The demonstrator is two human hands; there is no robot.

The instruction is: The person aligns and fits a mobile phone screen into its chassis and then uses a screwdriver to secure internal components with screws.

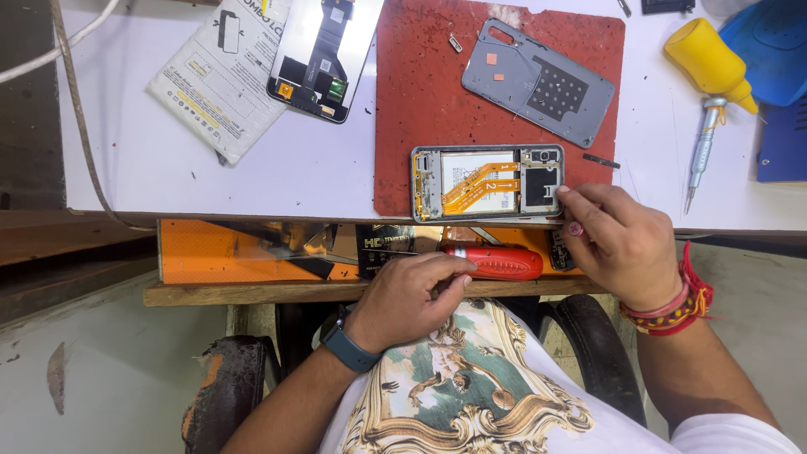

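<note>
Nearest the camera, the left hand (412,294) closes around a red-handled screwdriver (496,262) just below the opened phone (487,183), which lies back-off at the near edge of the red mat (420,101). At the phone's right end the right hand (618,240) pinches the frame – fingertips (561,192) touching it. Judged from this, a steady frame and an upright, well-seated tip would suit the tiny screws – the grey back cover (538,81) lies beyond the phone.

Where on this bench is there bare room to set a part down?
Bare white table lies between the replacement screen and the opened phone. The red mat is bare left of the grey back cover. Crowded: the right edge, around the yellow bottle and screwdriver.
</note>
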